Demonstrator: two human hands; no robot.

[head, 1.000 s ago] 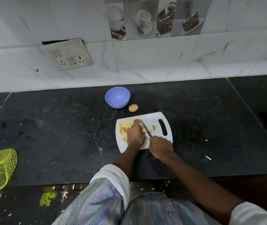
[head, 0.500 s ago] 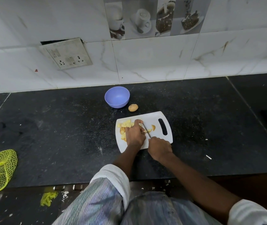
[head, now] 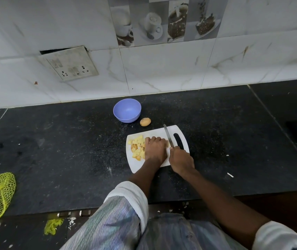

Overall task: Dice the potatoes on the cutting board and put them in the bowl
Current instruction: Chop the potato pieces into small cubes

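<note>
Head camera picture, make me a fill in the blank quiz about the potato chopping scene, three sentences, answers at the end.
1. The right hand grips a ____.
2. The diced potato pieces lie on the white ____.
3. The whole potato sits on the counter beside the ____ bowl.
Answers: knife; cutting board; purple

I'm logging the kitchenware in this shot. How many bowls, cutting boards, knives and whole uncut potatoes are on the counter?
Round lavender plastic bowl: 1
White plastic cutting board with a handle slot: 1
Steel-bladed knife: 1
Whole brown unpeeled potato: 1
Total: 4
</note>
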